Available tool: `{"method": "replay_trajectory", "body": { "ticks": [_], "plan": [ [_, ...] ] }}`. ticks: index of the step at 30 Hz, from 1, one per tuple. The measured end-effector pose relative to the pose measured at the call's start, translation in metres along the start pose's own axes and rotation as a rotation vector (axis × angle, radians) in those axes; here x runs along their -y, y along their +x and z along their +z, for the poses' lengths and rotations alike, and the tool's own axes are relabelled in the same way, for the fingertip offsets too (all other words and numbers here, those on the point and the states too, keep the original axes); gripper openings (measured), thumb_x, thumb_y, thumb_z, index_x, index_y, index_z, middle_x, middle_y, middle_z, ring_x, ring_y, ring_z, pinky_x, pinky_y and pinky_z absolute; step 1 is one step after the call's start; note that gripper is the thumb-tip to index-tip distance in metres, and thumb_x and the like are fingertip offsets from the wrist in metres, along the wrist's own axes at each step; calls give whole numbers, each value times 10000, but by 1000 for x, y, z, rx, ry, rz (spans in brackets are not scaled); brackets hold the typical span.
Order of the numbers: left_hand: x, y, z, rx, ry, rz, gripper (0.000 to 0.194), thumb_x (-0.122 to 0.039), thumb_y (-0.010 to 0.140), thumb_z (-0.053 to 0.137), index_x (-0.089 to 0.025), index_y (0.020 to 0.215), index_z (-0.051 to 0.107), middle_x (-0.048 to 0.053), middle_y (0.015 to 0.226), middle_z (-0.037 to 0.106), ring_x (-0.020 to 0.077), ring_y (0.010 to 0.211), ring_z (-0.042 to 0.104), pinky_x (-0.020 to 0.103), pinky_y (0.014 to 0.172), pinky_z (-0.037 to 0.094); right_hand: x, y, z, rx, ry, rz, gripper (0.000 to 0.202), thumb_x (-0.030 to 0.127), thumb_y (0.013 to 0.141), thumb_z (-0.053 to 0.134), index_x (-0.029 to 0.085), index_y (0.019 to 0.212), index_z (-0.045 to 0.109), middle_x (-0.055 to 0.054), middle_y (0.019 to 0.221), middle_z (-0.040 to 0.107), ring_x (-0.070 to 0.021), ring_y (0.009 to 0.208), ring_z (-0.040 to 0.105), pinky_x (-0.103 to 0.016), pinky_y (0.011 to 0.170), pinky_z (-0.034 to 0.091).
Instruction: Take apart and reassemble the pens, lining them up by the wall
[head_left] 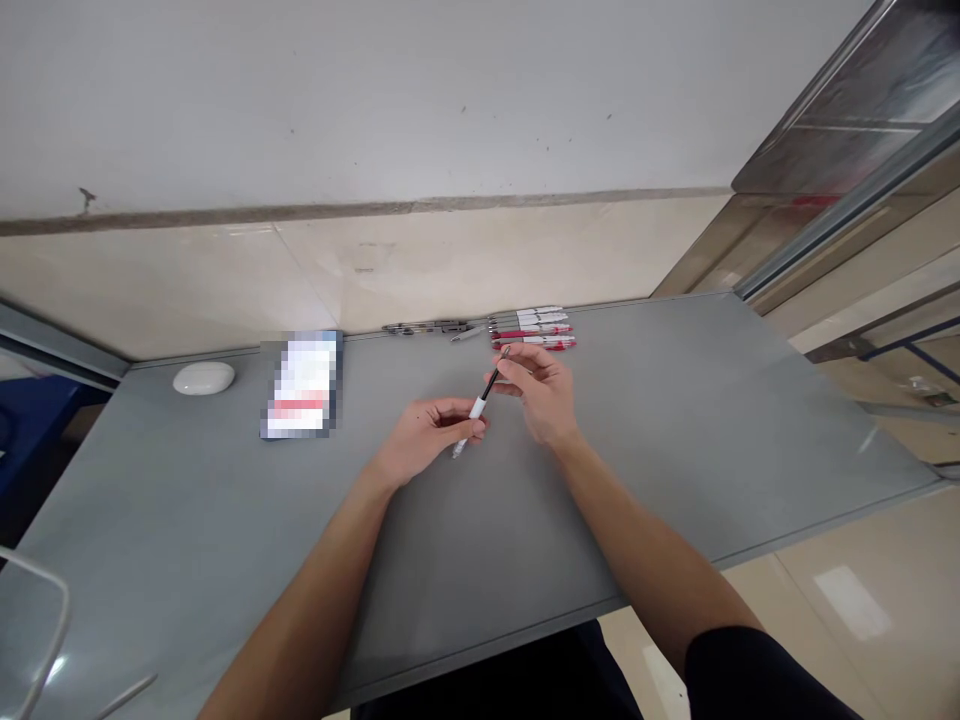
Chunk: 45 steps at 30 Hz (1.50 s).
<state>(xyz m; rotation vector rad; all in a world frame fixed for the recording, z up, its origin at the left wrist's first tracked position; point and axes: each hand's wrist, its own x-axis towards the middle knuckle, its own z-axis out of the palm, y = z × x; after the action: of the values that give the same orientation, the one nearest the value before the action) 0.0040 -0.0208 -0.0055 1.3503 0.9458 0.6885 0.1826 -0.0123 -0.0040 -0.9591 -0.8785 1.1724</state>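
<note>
Over the middle of the table, my left hand (431, 435) is closed round the white barrel (477, 408) of a pen, held at a slant. A dark, thin refill (490, 385) stands out of the barrel's upper end. The fingertips of my right hand (544, 390) pinch the top of this refill, where a small metallic end shows. Just beyond my right hand lies a row of pens (529, 325), some white and grey, some red and white. Left of that row, a short grey pen part (469, 334) and several dark slim pieces (420, 328) lie by the wall.
At the left of the grey table (645, 450) are a white oval object (204, 378) and a flat blurred item (304, 385), perhaps a phone. A tiled wall (480, 255) bounds the far edge. White curved wire or tubing (60, 600) shows at the lower left.
</note>
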Motion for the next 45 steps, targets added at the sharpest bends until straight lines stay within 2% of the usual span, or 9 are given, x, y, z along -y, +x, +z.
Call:
{"method": "replay_trajectory", "body": {
  "ticks": [7,9,12,17,23,28,32,37,45],
  "plan": [
    [3,0,-5,32,-56,-66,302,-419,793,723,-216,1014,755,95,964,742,226,817,692,375,785,532,-5,14,-16,-206,182,57,240,354,691,762,260,870,632,27,901,699,-141,787,697,-295,721,593],
    [3,0,-5,34,-124,-78,302,-411,798,723,-204,1017,748,101,965,742,219,804,696,370,775,543,-6,17,-19,-227,185,66,229,367,714,738,269,888,626,34,930,704,-134,808,695,-291,739,588],
    [3,1,-6,10,-260,-71,287,-383,807,726,-183,1013,733,92,931,741,201,786,699,355,782,556,-8,18,-21,-201,177,92,227,381,732,716,278,913,626,42,967,704,-130,819,687,-295,738,583],
    [0,2,-7,-58,-441,-48,240,-342,831,712,-151,976,715,78,899,734,175,787,695,319,792,577,-6,15,-17,-141,254,168,256,340,685,771,267,904,661,38,955,696,-118,758,654,-247,624,558],
    [-4,4,-11,-145,-571,-68,195,-276,845,692,-144,988,698,65,892,731,171,779,708,287,767,594,-6,9,-12,49,214,226,231,332,714,766,260,927,712,19,940,686,-122,748,642,-271,632,562],
    [-1,7,-13,-212,-611,-76,177,-245,857,671,-142,998,702,70,924,734,181,820,715,316,826,594,-6,5,-9,194,108,268,255,358,721,766,255,948,716,-8,961,679,-149,780,656,-326,678,580],
    [0,7,-15,-249,-611,-67,187,-229,843,686,-142,1009,700,66,945,728,179,848,710,330,867,584,-7,4,-8,201,75,261,258,361,716,774,249,939,711,-12,946,673,-146,763,654,-334,681,583],
    [-1,6,-15,-281,-592,-73,204,-226,805,724,-150,993,699,53,913,718,183,822,712,315,826,588,-9,5,-8,200,63,253,244,351,718,774,251,930,709,-5,930,669,-148,763,661,-335,683,584],
    [-3,6,-14,-275,-586,-64,209,-225,796,731,-152,989,694,37,874,694,185,799,708,366,834,600,-9,4,-7,190,55,236,237,357,717,771,253,920,706,-1,927,669,-145,759,660,-333,688,581]
  ]
}}
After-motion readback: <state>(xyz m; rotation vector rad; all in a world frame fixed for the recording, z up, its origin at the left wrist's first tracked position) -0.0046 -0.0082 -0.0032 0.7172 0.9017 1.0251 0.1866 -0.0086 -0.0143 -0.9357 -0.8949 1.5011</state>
